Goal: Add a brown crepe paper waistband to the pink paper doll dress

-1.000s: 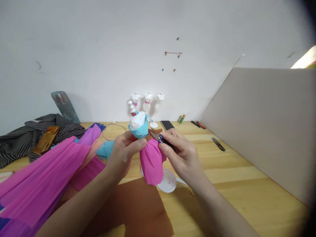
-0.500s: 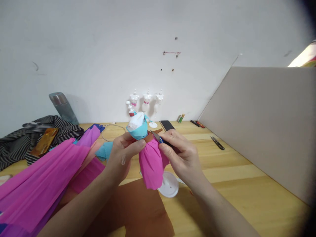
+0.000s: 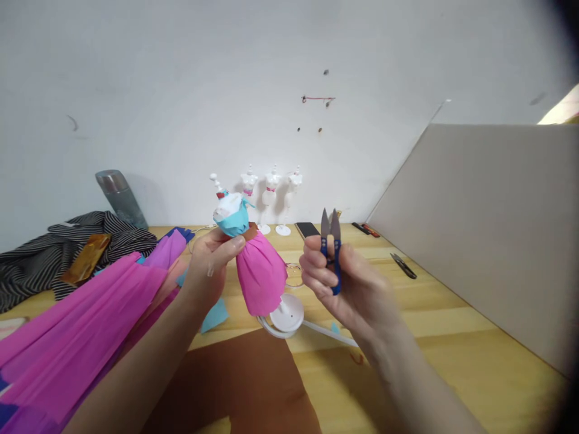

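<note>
Pink cloth, gathered into a skirt [image 3: 262, 274], flares below the left hand [image 3: 215, 256], whose thumb presses on a brown band [image 3: 249, 232] at the waist of a small white dress form [image 3: 225, 208], left of centre in the frame. That pinch, fingers closed behind, probably steadies the tilted form and keeps the band from slipping. Right of centre, the right hand [image 3: 346, 274] has its fingers curled around the handles of blue snips [image 3: 337, 259], their blades parted and pointing up, perhaps to keep them off the fabric. Brown cloth [image 3: 253, 374] lies flat at bottom centre; heaped pink and purple fabric [image 3: 108, 301] fills the lower left. Three more dress forms [image 3: 271, 184] stand by the wall, upper centre. Half a second earlier the blades were at the band; now they are well apart from it, the form sits further left, and the band's loose brown end no longer shows.
</note>
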`<state>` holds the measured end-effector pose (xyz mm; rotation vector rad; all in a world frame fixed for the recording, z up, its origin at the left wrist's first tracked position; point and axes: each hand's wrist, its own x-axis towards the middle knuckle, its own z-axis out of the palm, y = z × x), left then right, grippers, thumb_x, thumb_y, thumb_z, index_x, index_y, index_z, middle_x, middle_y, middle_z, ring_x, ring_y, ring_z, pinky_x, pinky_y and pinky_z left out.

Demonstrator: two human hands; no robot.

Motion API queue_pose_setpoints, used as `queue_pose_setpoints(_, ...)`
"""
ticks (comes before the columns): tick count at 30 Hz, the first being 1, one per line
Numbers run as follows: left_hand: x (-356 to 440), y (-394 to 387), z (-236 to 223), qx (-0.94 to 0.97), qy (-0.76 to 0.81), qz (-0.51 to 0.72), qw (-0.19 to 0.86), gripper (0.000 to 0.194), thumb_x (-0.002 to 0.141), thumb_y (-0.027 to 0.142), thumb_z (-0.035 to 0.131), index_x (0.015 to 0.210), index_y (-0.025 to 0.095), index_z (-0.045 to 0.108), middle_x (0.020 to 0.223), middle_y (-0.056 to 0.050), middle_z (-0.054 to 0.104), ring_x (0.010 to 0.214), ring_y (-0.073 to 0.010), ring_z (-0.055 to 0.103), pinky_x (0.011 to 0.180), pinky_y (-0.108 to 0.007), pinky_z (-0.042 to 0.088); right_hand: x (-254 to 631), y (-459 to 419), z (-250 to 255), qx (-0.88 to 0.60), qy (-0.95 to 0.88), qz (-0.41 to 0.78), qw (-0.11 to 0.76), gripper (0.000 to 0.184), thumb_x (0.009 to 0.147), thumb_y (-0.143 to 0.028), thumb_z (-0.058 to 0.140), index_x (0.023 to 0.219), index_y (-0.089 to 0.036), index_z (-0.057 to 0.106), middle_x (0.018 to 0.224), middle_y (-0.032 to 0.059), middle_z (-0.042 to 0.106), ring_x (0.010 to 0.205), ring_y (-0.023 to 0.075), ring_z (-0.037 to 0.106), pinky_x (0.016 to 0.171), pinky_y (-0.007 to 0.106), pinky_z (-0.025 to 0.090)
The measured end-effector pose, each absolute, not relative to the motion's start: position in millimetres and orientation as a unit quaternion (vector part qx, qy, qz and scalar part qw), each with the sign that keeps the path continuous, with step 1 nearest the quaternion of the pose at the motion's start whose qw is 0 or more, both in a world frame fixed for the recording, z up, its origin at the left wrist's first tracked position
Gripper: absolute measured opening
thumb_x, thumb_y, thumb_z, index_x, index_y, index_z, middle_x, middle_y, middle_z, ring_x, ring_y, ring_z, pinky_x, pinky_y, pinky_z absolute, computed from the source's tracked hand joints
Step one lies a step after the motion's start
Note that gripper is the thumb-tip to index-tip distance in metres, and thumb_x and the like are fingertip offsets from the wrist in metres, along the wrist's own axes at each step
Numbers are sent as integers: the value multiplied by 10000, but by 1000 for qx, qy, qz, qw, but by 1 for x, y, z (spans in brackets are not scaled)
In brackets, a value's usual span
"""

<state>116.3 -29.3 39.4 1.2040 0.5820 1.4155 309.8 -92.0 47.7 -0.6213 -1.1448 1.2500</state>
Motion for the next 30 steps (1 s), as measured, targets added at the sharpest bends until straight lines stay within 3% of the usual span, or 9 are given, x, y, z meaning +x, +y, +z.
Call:
queue_pose_setpoints(4, 114, -21, 31, 528, 223, 583, 576, 264, 677, 319, 745, 909, 193, 758, 963, -69, 759, 1050, -303, 652, 992, -412, 457, 305, -96, 41, -331, -664, 306, 596, 171, 842, -311, 651, 979, -241, 724, 731, 23, 544, 624, 139, 455, 559, 293, 383)
queue_pose_setpoints(7, 114, -19, 28, 536, 213, 565, 590, 251, 679, 297, 752, 901, 180, 759, 955, -76, 763, 1003, -297, 675, 965, -421, 477, 301, -97, 40, -368, -741, 130, 547, 248, 858, -202, 615, 1092, -225, 696, 765, 28, 550, 700, 156, 495, 619, 303, 406)
queue_pose_setpoints(10, 115, -20, 28, 543, 211, 557, 591, 267, 677, 290, 762, 922, 185, 762, 970, -79, 763, 988, -292, 684, 929, -412, 499, 302, -96, 41, -376, -756, 161, 511, 237, 901, -239, 561, 1104, -223, 684, 760, 24, 549, 703, 156, 511, 611, 297, 416)
queue_pose_setpoints(13, 115, -22, 29, 539, 212, 561, 591, 272, 664, 294, 773, 914, 187, 763, 993, -80, 760, 1014, -293, 678, 955, -410, 489, 307, -94, 41, -352, -738, 226, 529, 199, 911, -318, 557, 1011, -223, 700, 754, 30, 567, 675, 158, 515, 595, 304, 426)
queue_pose_setpoints(21, 115, -23, 28, 534, 218, 549, 604, 295, 665, 298, 769, 930, 169, 753, 1005, -96, 751, 1031, -317, 663, 946, -448, 493, 310, -87, 43, -372, -749, 237, 494, 240, 928, -329, 519, 958, -185, 709, 698, 12, 532, 643, 142, 491, 589, 292, 397)
queue_pose_setpoints(27, 119, -24, 28, 554, 210, 557, 583, 256, 682, 266, 758, 922, 177, 752, 1028, -94, 743, 1056, -291, 642, 973, -423, 476, 309, -87, 42, -412, -757, 176, 476, 323, 937, -312, 511, 1201, -212, 668, 748, 25, 551, 699, 157, 509, 619, 294, 413)
queue_pose_setpoints(30, 121, -25, 27, 552, 210, 559, 582, 227, 669, 258, 769, 881, 179, 752, 1022, -94, 743, 1031, -288, 651, 963, -431, 489, 311, -87, 42, -421, -766, 150, 462, 332, 942, -295, 503, 1225, -221, 660, 750, 32, 568, 705, 163, 512, 630, 302, 415)
